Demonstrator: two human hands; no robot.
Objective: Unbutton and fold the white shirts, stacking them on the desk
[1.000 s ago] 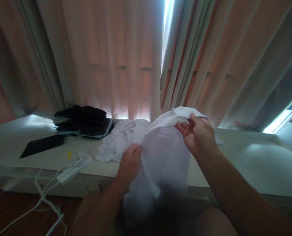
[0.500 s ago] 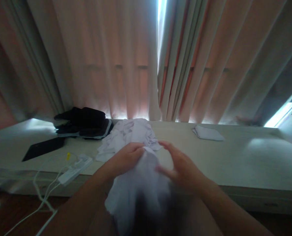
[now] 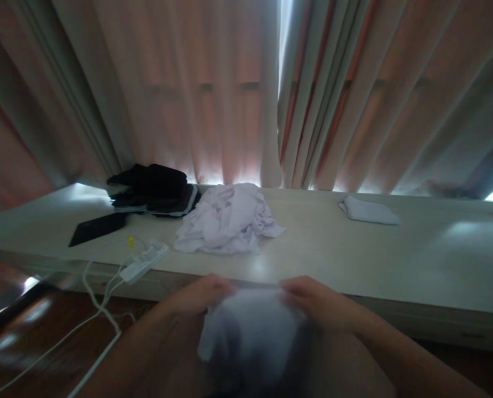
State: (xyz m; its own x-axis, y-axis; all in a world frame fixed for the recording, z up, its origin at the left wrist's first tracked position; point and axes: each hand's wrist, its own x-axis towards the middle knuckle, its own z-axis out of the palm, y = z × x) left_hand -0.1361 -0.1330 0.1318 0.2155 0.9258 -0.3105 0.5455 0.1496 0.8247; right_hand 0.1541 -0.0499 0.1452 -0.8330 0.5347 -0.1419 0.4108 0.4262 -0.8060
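A white cloth garment point(image 3: 252, 326) hangs from both my hands, in front of the table's near edge; its exact kind is blurred. My left hand point(image 3: 209, 293) is closed on its upper left corner. At the upper right corner, my right hand point(image 3: 308, 296) grips it too, fingers smeared by motion. Between the hands the top edge is stretched fairly straight, and the lower part droops toward my lap. Beyond, a crumpled heap of white garments point(image 3: 225, 221) lies on the table. A folded white garment point(image 3: 368, 210) rests farther right.
A stack of folded black clothes point(image 3: 155, 190) stands on the white table point(image 3: 313, 243) at the back left. Nearer are a flat black object point(image 3: 97, 228) and a white power strip point(image 3: 145, 261), its cables point(image 3: 101, 304) trailing off the edge. Curtains point(image 3: 188, 94) hang behind.
My hands have drawn the garment back from the heap toward me and moved apart, spreading its top edge. My right hand has closed on it. The view has shifted slightly.
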